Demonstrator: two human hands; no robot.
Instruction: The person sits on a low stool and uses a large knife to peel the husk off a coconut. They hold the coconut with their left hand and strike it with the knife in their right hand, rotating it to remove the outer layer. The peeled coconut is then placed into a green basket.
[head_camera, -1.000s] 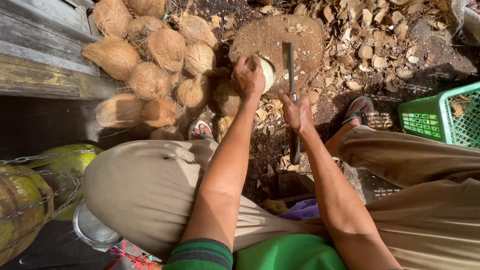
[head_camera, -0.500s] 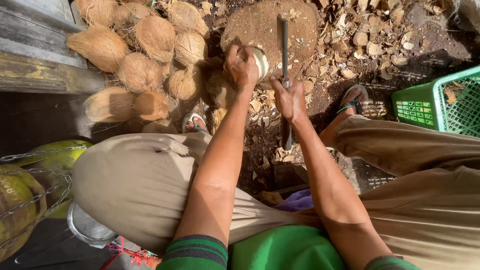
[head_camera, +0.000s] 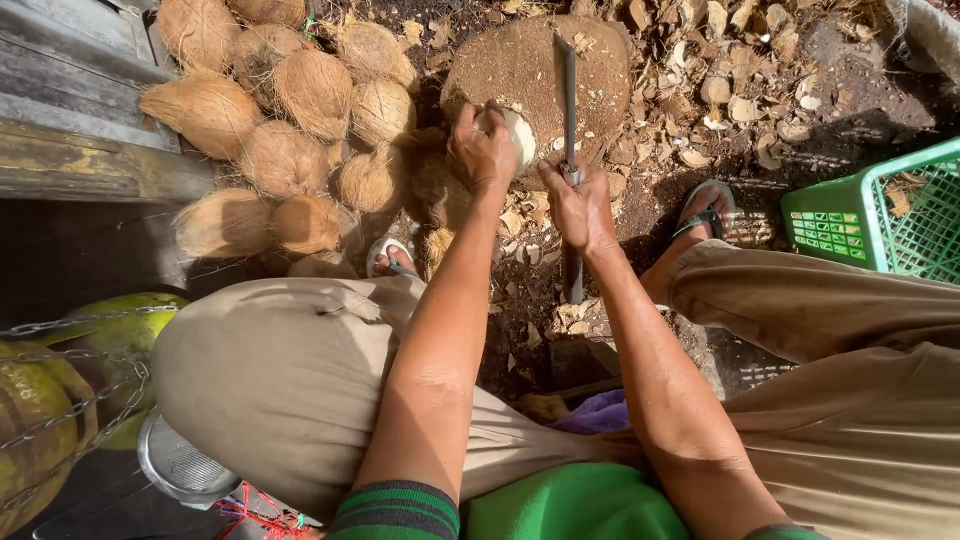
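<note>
Clutching a pale, peeled coconut (head_camera: 518, 135), the left hand (head_camera: 482, 150) pins it on top of a round wooden block (head_camera: 600, 75), fingers wrapped over it. The right hand (head_camera: 578, 205) is closed around the handle of a long knife (head_camera: 567, 95), its blade standing upright just right of the coconut and resting against the block. Both forearms reach down between the person's knees, which are covered in beige trousers (head_camera: 290, 370). A sandalled foot (head_camera: 705, 215) sits right of the block, another sandal (head_camera: 388, 258) left of it. Left of the block lies a heap of brown husked coconuts (head_camera: 290, 110) beside a wooden step (head_camera: 70, 150). Husk chips (head_camera: 740, 70) litter the ground behind. A green crate (head_camera: 880, 215) stands at the right; green coconuts (head_camera: 70, 390) under a chain lie at the lower left.
</note>
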